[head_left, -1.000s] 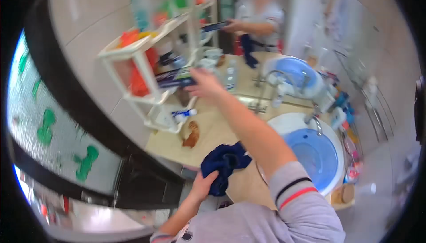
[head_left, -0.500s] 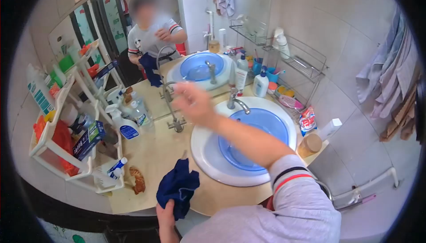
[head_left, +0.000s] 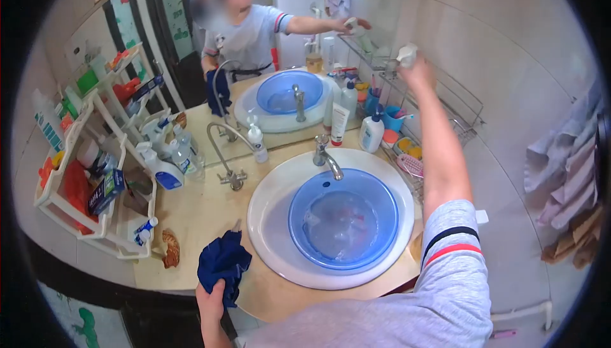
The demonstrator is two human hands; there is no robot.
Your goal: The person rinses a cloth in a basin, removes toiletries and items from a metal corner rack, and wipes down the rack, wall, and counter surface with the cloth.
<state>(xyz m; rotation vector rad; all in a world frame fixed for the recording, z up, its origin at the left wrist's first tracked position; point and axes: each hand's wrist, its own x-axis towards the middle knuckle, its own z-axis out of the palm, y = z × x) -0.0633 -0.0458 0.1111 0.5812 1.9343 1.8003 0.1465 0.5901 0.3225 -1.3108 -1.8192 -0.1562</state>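
My left hand [head_left: 211,302], low at the left front of the counter, is closed on a bunched navy blue cloth [head_left: 223,262]. My right arm stretches up and to the right. At the wire shelf on the wall, my right hand [head_left: 418,74] is closed around a white bottle [head_left: 407,53]. Only the bottle's top shows past the hand, and the fingers are partly hidden. Below, a blue plastic basin [head_left: 391,233] with cloudy, sudsy water sits in the white sink [head_left: 267,246], under a chrome faucet [head_left: 326,160].
A white corner rack [head_left: 83,240] crowded with bottles stands at left, with a spray bottle [head_left: 159,167] beside it. A tall curved tap [head_left: 234,179] and a small pump bottle [head_left: 257,144] stand behind the sink. Towels [head_left: 566,157] hang at right. The mirror reflects me.
My right hand has moved from above the sink's left side up and right to the white bottle on the wire shelf. The basin's water now shows. My left hand still holds the cloth.
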